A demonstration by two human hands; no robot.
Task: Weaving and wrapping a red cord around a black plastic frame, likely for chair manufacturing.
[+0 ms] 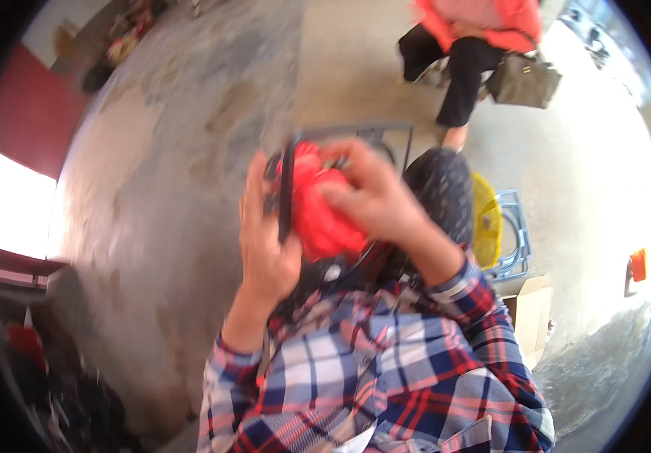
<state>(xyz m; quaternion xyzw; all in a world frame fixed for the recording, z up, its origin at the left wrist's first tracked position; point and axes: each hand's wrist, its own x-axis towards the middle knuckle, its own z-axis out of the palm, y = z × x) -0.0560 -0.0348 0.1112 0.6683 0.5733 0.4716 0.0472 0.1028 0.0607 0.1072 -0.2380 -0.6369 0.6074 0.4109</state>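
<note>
My left hand (269, 245) grips a dark, flat, edge-on piece (287, 189), with the fingers along its outer side and the thumb on the other. Crumpled bright red material (322, 215), cloth or thin plastic, bulges from the inner side of that piece. Over the red material my right hand (374, 189) is closed, its thumb and fingers pinching the upper part. Both hands are in front of my lap, and motion blurs them. What lies under the red material is hidden.
Just beyond my hands stands a grey frame (408, 140). A yellow basin (485, 219), a light-blue plastic frame (518, 234) and an open cardboard box (533, 317) are on my right. Ahead sits a person in a coral top (526, 23) with an olive handbag (526, 81).
</note>
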